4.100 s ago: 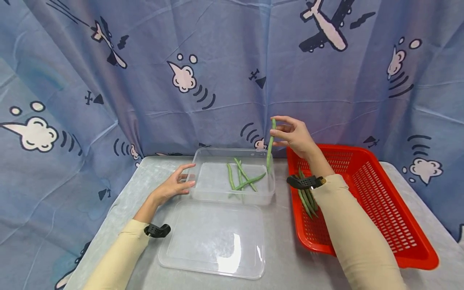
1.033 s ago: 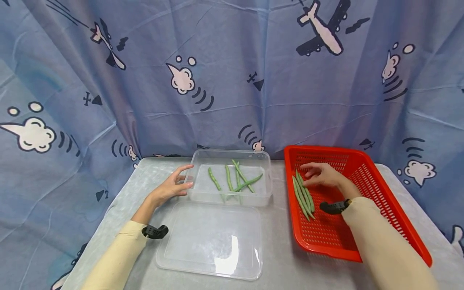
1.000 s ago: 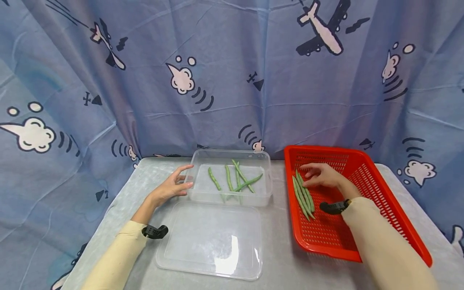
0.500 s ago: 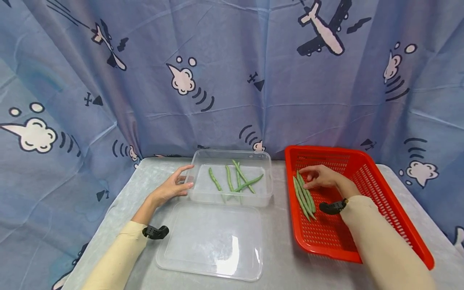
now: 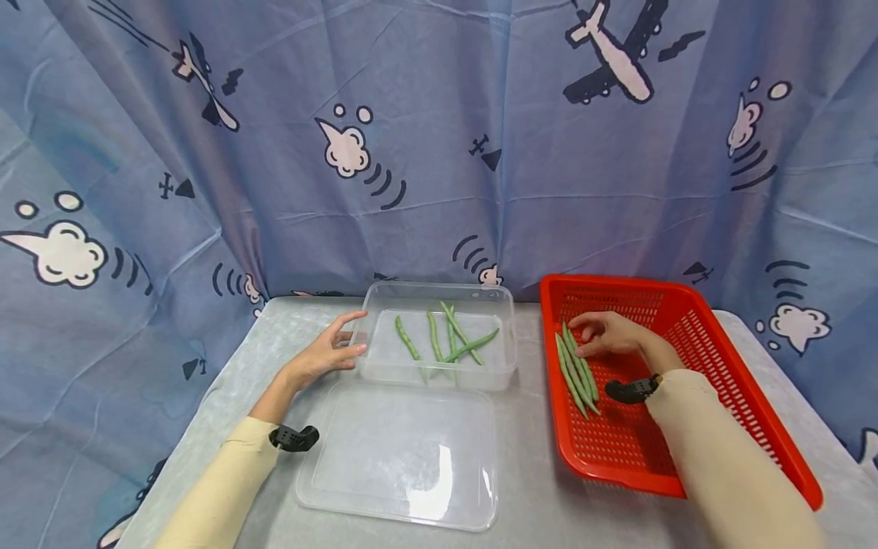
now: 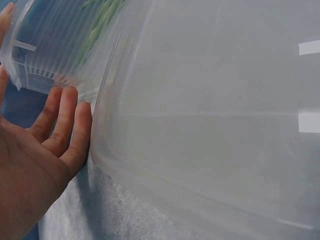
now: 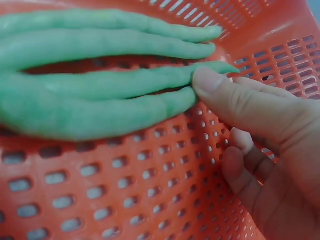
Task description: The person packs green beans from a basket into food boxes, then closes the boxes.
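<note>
In the head view my right hand [image 5: 607,334] reaches into the red basket [image 5: 565,450], at the upper ends of several green beans [image 5: 575,374] lying along its left side. Close up, the right thumb [image 7: 210,82] presses the tip of one green bean [image 7: 145,80], with the index finger behind it, pinching the end. My left hand [image 5: 329,354] spreads its relaxed fingers against the left side of a clear plastic container [image 5: 439,375]. Several green beans [image 5: 434,335] lie loosely crossed inside that container. In the left wrist view, bent fingertips [image 6: 69,95] rest near the container wall [image 6: 50,50].
A clear flat lid [image 5: 398,450] lies on the pale grey tabletop [image 5: 528,488], in front of the container. The basket's raised perforated walls surround the right hand. A blue curtain [image 5: 439,137] printed with airplanes hangs right behind the table.
About four seconds ago the right hand held a bean over the container's right side; one more bean now lies at the container's left. The right hand is back in the basket. Left hand stays put.
</note>
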The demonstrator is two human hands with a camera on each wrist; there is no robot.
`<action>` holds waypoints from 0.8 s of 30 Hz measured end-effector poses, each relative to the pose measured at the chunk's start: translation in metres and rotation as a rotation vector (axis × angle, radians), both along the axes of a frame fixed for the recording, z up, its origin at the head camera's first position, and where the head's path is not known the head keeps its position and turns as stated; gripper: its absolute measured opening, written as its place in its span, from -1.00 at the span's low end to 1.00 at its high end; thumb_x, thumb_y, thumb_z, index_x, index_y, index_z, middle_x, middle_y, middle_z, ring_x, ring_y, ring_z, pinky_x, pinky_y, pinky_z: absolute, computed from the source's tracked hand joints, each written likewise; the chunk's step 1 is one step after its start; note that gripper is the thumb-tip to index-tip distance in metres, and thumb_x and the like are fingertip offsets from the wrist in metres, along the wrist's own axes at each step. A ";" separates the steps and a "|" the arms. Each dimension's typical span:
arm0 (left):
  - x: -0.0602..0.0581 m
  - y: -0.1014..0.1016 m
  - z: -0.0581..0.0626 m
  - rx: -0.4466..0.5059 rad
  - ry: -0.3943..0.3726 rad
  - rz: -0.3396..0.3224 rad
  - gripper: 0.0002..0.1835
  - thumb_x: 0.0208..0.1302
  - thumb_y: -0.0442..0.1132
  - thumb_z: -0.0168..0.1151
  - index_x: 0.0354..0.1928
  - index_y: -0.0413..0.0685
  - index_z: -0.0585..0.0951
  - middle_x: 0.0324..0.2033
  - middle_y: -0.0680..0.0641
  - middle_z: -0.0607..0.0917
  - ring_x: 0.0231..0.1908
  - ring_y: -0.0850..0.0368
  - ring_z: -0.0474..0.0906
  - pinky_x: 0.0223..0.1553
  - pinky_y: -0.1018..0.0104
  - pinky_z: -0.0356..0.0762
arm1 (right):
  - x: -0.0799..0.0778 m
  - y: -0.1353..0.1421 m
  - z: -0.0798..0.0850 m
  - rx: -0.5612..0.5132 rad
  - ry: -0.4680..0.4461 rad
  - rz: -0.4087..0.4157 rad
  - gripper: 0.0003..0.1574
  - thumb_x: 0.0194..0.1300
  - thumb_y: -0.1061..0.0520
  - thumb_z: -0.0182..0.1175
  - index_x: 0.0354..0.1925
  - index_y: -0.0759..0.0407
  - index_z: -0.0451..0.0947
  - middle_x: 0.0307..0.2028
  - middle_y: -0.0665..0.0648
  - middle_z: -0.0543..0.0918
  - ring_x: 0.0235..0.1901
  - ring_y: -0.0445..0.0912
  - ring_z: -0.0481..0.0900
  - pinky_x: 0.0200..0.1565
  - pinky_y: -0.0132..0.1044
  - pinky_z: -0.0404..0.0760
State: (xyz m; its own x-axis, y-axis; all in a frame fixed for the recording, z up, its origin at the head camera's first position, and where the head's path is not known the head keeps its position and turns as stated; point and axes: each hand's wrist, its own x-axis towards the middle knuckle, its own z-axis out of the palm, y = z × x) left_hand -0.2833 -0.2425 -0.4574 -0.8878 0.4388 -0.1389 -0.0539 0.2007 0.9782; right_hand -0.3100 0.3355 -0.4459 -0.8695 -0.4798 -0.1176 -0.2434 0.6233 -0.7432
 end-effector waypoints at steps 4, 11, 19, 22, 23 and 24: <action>0.001 0.001 0.003 -0.005 0.006 -0.001 -0.19 0.45 -0.16 0.30 0.60 0.27 0.10 0.46 -0.43 0.01 0.35 -0.36 0.23 0.20 -0.17 0.44 | 0.001 0.002 0.001 -0.068 -0.048 -0.002 -0.35 0.19 0.31 0.47 0.17 0.51 0.46 -0.25 0.25 0.59 -0.25 0.02 0.51 -0.24 -0.31 0.52; 0.001 0.001 0.004 -0.005 0.007 0.004 -0.19 0.46 -0.20 0.28 0.60 0.26 0.10 0.46 -0.44 0.00 0.36 -0.37 0.20 0.20 -0.16 0.44 | -0.001 0.004 0.005 -0.117 -0.139 -0.010 -0.27 0.20 0.43 0.38 0.26 0.59 0.32 -0.21 0.31 0.65 -0.27 0.00 0.60 -0.24 -0.28 0.61; 0.001 0.001 0.001 -0.004 -0.006 0.015 -0.18 0.43 -0.17 0.32 0.59 0.30 0.12 0.46 -0.43 0.01 0.36 -0.36 0.22 0.19 -0.15 0.46 | 0.001 0.003 0.006 -0.153 -0.234 -0.016 -0.35 0.22 0.50 0.27 0.21 0.72 0.25 -0.24 0.31 0.64 -0.36 -0.05 0.62 -0.28 -0.25 0.68; 0.000 0.001 0.000 -0.007 -0.006 0.015 -0.18 0.44 -0.18 0.32 0.59 0.30 0.12 0.47 -0.42 0.00 0.36 -0.35 0.21 0.19 -0.15 0.45 | 0.001 0.003 0.004 -0.169 -0.260 -0.038 -0.37 0.20 0.50 0.25 0.18 0.72 0.26 -0.23 0.29 0.63 -0.35 -0.02 0.63 -0.26 -0.22 0.70; 0.001 0.001 0.000 -0.006 -0.004 0.013 -0.18 0.44 -0.18 0.31 0.59 0.29 0.12 0.47 -0.43 -0.01 0.37 -0.36 0.20 0.19 -0.15 0.45 | 0.001 0.003 0.003 -0.172 -0.266 -0.046 -0.38 0.19 0.50 0.25 0.17 0.72 0.28 -0.23 0.28 0.63 -0.34 -0.01 0.63 -0.26 -0.22 0.70; 0.000 0.001 0.000 -0.006 -0.003 0.012 -0.19 0.44 -0.18 0.31 0.59 0.29 0.12 0.47 -0.43 -0.01 0.37 -0.36 0.20 0.19 -0.15 0.45 | 0.001 0.004 0.002 -0.173 -0.270 -0.055 -0.39 0.19 0.49 0.25 0.16 0.71 0.30 -0.22 0.27 0.63 -0.34 -0.01 0.63 -0.25 -0.22 0.70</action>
